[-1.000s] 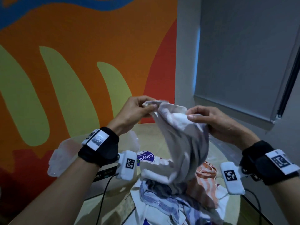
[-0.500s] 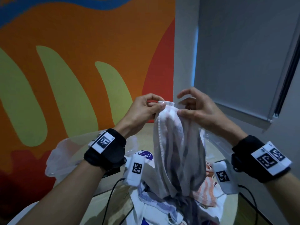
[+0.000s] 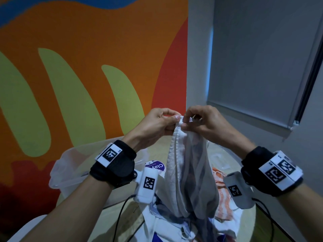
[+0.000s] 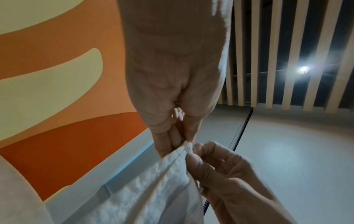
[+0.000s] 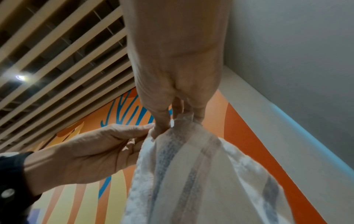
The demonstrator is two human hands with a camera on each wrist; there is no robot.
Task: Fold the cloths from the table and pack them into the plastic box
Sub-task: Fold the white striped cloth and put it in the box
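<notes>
Both the left hand (image 3: 155,123) and the right hand (image 3: 202,121) pinch the white cloth (image 3: 188,172) at its top edge, touching; it hangs straight down over the counter pile (image 3: 174,229), plastic box (image 3: 70,172) far left

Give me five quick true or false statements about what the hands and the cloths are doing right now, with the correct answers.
1. Both hands pinch the top edge of the white cloth. True: left hand and right hand hold it close together.
2. The white cloth lies flat on the table. False: it hangs down from the hands.
3. The plastic box is to the person's left. True.
4. The orange striped cloth is in the box. False: it lies in the pile under the right wrist.
5. The right hand is open and idle. False: it pinches the cloth.
</notes>
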